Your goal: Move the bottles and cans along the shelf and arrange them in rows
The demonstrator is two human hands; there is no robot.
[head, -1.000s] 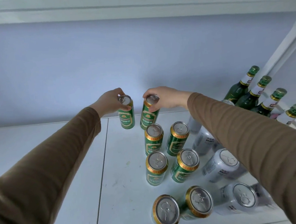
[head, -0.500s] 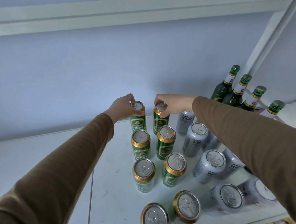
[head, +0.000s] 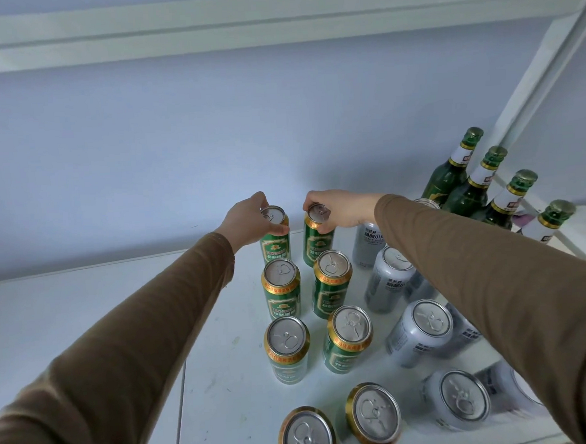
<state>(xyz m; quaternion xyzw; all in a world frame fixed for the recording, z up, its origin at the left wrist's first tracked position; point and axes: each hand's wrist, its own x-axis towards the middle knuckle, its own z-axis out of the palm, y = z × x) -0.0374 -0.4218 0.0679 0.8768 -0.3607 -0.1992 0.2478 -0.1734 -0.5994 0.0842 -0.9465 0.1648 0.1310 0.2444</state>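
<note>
Soft even daylight, faint shadows, wide-angle bending

Both arms in brown sleeves are stretched forward. The left hand (head: 250,221) and the right hand (head: 340,207) each have fingers curled downward, gripping.

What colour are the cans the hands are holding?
Green cans with gold rims and silver tops, seen in the head view.
</note>
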